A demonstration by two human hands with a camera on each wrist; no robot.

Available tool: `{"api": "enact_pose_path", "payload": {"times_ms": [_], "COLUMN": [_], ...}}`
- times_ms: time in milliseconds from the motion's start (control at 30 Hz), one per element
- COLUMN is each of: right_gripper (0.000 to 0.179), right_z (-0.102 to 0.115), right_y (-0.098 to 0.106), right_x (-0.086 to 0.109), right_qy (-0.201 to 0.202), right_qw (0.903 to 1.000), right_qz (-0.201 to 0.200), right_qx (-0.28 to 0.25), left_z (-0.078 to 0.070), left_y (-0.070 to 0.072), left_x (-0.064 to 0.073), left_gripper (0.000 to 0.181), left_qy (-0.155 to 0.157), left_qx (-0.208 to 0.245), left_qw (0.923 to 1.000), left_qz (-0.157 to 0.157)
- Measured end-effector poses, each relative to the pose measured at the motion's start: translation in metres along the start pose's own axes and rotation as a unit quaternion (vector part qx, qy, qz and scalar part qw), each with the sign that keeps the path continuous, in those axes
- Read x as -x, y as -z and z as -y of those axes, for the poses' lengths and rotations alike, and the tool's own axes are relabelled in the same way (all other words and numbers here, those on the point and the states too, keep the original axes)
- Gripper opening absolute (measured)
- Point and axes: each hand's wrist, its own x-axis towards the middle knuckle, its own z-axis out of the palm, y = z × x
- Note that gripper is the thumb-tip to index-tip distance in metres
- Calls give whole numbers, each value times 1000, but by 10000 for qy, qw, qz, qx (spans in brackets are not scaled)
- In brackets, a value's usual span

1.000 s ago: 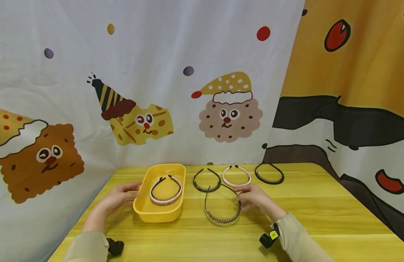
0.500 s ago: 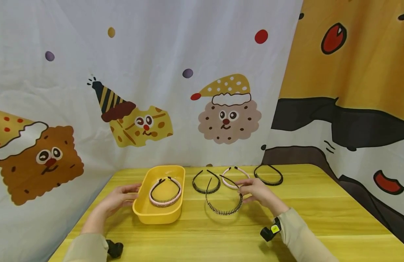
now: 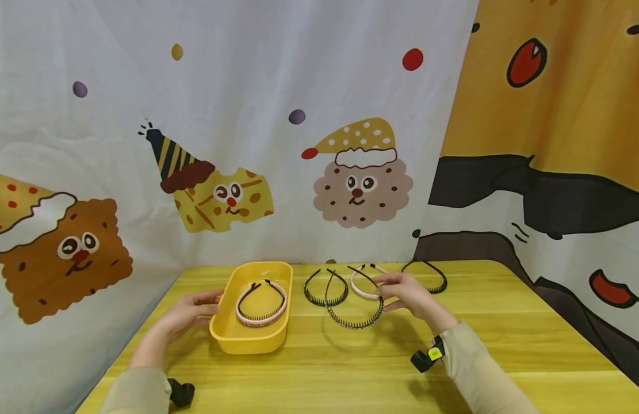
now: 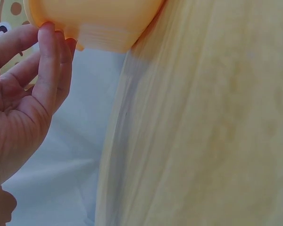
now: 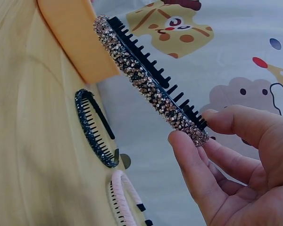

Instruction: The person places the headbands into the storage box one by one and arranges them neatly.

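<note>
My right hand (image 3: 408,298) pinches one side of a toothed black headband (image 3: 353,326) between thumb and fingers, holding it above the table. In the right wrist view the headband (image 5: 148,87) shows an outer band thick with rose-gold sparkles. My left hand (image 3: 191,313) touches the left side of a yellow plastic tray (image 3: 249,346), fingers fairly straight against its outer wall near the rim (image 4: 99,28). Inside the tray lies a pink headband (image 3: 260,322) with dark teeth.
Behind the held headband lie a black sparkly headband (image 3: 319,302) and a pink headband (image 3: 363,295). Another black headband (image 3: 440,288) is farther right, partly behind my right hand. A cartoon-printed curtain (image 3: 247,86) hangs along the back of the wooden table (image 3: 319,379).
My right hand has lifted the sparkly headband slightly up and toward the back of the table. The left hand and the tray stay in place.
</note>
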Motion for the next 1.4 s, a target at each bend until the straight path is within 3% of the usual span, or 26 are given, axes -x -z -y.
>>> {"api": "enact_pose_path", "payload": {"times_ms": [1400], "right_gripper": [43], "right_z": [18], "right_y": [-25], "right_x": [-17], "right_qy": [153], "right_qw": [9996], "right_qz": [152], "right_qx": [-205], "left_z": [3], "left_y": [0], "left_x": [-1], "left_gripper": [64], "left_qy": [-25], "left_qx": [7], "left_qw": [10000], "left_qz": [4]}}
